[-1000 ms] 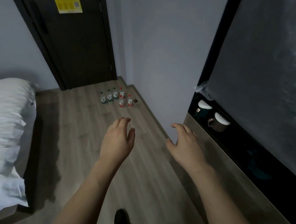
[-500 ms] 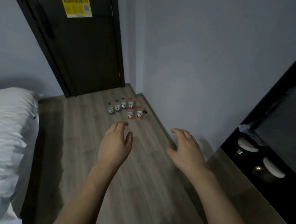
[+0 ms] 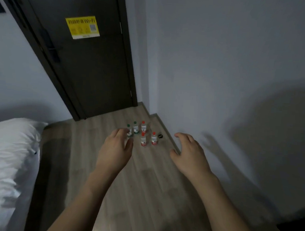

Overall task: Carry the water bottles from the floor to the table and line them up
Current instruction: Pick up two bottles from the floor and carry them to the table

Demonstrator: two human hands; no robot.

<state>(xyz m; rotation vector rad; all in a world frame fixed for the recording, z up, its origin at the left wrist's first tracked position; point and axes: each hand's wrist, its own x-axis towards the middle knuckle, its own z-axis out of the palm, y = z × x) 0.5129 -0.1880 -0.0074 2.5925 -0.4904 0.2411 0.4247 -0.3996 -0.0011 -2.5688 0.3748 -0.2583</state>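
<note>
Both hands are held out in the air and hold nothing. On the left hand [image 3: 114, 150] the fingers are loosely curved and a little apart, with the thumb standing off to the side; on the right hand [image 3: 190, 153] the fingers are spread and bent slightly downward, thumb apart too. Neither hand touches anything.

Beyond the fingertips of the left hand, well apart from both hands, the small clear plastic water bottles stand upright on the wooden floor [image 3: 143, 186], near the corner of the room. Three have red caps and red labels — one at the back [image 3: 143, 127] and two in front of it, the left one [image 3: 143, 139] and the right one [image 3: 154, 138]. Two with green caps are visible: one [image 3: 135, 127] just left of the back red one, and another [image 3: 128, 131] partly covered in the view by the left hand's fingers. If more bottles stand behind the hand, I cannot tell.

A small dark round object [image 3: 160, 136] lies on the floor just right of the bottles, near the grey wall [image 3: 222, 75]. Behind the bottles is a dark door [image 3: 90, 67] with a yellow Wi-Fi notice [image 3: 82, 28] on it. At the left side — a bed with white bedding [image 3: 8, 160].
</note>
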